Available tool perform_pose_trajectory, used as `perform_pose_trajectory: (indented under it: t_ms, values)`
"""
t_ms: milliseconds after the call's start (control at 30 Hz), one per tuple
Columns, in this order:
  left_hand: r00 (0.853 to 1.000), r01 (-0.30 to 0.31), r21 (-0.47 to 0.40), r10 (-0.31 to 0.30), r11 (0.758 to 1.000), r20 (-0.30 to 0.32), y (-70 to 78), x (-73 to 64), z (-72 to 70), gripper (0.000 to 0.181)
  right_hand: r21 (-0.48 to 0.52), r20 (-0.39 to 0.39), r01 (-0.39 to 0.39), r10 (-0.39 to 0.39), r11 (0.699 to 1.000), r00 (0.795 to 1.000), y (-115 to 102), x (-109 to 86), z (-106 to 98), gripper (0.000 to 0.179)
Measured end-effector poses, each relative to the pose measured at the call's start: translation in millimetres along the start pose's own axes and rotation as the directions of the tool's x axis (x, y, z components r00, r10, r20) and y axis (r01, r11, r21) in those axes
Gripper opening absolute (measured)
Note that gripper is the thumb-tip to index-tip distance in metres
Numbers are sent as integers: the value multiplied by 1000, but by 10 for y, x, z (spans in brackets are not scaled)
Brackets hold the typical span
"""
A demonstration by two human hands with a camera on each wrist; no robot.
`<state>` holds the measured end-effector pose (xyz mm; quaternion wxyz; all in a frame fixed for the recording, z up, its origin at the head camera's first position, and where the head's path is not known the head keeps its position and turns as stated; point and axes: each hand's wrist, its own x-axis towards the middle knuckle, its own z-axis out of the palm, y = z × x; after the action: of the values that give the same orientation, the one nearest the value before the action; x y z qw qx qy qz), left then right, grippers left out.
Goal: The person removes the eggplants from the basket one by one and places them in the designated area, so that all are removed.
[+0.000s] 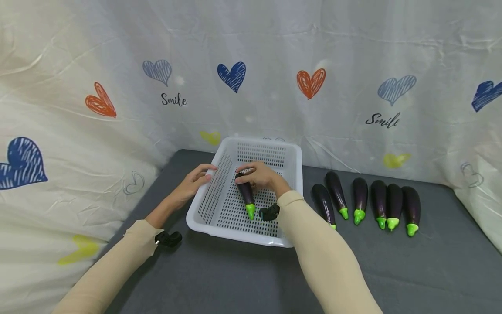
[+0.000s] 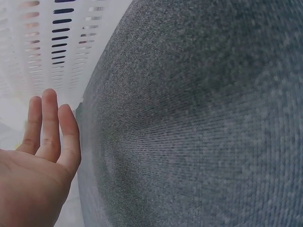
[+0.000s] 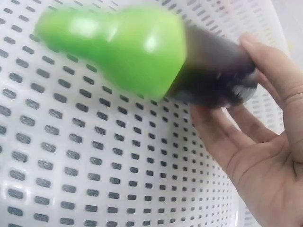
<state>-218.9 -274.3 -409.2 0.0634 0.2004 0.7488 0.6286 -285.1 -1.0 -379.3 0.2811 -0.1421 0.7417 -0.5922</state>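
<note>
A dark purple eggplant (image 1: 246, 193) with a bright green stem end is inside the white plastic basket (image 1: 239, 235). My right hand (image 1: 259, 175) grips its upper end between thumb and fingers. In the right wrist view the eggplant (image 3: 213, 71) lies across the picture, slightly blurred, green end to the left, above the slotted floor. My left hand (image 1: 192, 184) touches the basket's left rim. Three fairly straight fingers (image 2: 49, 127) show beside the basket's outer wall in the left wrist view; the thumb is hidden there.
Several more eggplants (image 1: 360, 194) lie in a loose row right of the basket, on the dark grey cloth surface (image 1: 243, 279). A white curtain (image 1: 270, 48) printed with hearts and "Smile" hangs behind and at both sides.
</note>
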Motion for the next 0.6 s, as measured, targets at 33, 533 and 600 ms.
perform_pose_trajectory:
  t_ms: [33,533,600]
  values:
    - [1000,3,-2,-3,1000,-1,4,1,2,40,11,-2,7,-7,1000,1000,-11,6,-4,50]
    - [1000,11,2,-11,1000,0,-7,4,11,43,148,-1,127,-128,981,992,-159,-46,-154,63]
    - [1000,13,8,-13,1000,-2,-12,7,7,43,166,11,130,-134,977,991,-181,-58,-179,64]
